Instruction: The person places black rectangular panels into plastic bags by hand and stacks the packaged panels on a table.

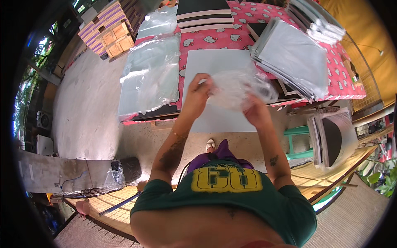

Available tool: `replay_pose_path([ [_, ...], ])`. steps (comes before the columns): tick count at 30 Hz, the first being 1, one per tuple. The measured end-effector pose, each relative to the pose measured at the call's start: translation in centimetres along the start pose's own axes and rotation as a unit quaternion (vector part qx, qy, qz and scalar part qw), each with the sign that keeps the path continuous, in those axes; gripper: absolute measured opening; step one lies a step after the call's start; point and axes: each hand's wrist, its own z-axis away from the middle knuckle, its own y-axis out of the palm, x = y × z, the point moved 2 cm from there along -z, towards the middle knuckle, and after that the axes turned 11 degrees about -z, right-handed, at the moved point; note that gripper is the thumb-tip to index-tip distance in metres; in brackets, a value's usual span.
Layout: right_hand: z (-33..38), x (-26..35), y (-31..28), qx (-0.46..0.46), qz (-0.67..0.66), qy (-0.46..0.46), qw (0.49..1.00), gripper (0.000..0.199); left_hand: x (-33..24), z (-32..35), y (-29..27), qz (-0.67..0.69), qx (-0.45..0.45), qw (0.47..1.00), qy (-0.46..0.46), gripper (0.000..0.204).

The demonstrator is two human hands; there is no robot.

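A crumpled clear plastic bag is stretched between my two hands, above a plain pale grey board. My left hand closes its fingers on the bag's left end, thumb toward the inside. At the other end my right hand grips the plastic, its fingertips smeared by motion. The board reaches past the table's front edge toward me. To its left lie plastic-wrapped boards, and to its right a slanted stack of plastic-wrapped grey boards.
Pink cloth with white cat faces covers the table. Black-topped boards are stacked at the back. Cartons stand far left. A green stool and wrapped boards stand on the right, near a yellow curtain.
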Motion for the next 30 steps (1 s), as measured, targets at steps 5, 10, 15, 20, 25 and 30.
replay_pose_path([
  [5,1.1,7.5,0.1,0.032,0.042,-0.020,0.998,0.046,-0.1,2.8,-15.7,-0.165,-0.211,0.955,-0.130,0.028],
  [10,0.0,4.2,7.4,0.274,0.547,0.071,0.788,0.015,-5.2,1.2,0.0,-0.510,0.111,0.832,0.185,0.069],
  [15,-0.4,7.8,1.0,0.090,0.904,-0.002,0.418,0.027,-8.0,0.1,-2.3,-0.169,0.200,0.965,-0.028,0.035],
  [20,1.1,11.6,-1.2,-0.064,0.889,0.166,0.422,0.051,-4.6,4.3,-8.2,-0.757,0.169,0.623,0.103,0.014],
  [25,2.6,12.4,-7.5,0.126,0.792,0.114,0.587,0.049,-7.3,2.9,-11.8,-0.189,0.231,0.950,0.091,0.030],
  [30,1.5,11.0,-5.2,0.010,0.109,0.010,0.994,0.033,-6.5,6.6,-2.9,-0.657,0.390,0.643,-0.054,0.046],
])
